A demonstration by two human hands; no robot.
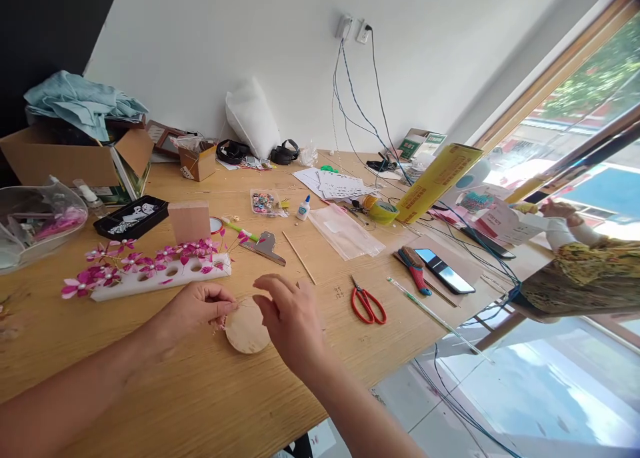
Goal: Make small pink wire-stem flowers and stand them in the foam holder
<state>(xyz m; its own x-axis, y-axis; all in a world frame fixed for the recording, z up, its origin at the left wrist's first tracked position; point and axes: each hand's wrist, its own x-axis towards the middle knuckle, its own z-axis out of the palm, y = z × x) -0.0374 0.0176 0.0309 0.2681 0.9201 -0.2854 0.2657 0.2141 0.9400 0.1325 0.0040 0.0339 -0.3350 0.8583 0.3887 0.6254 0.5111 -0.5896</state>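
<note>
My left hand (pixel 207 303) is closed in a pinch at the left rim of a round, pale wooden disc (pixel 247 331). What sits between its fingertips is too small to make out; a bit of pink shows just below them. Over the disc's right side, my right hand (pixel 293 315) has its thumb and forefinger apart, with nothing visible between them. Behind my left hand, pink wire-stemmed flowers (pixel 150 261) stand in a white foam block with holes (pixel 163 279).
Red-handled scissors (pixel 369 305) lie right of my hands. Beyond are a wooden stick (pixel 299 258), a metal clip (pixel 265 246), a glue bottle (pixel 303 208) and a bead box (pixel 265 203). A phone (pixel 445 271) lies rightward. Another person's sleeve (pixel 595 258) shows far right.
</note>
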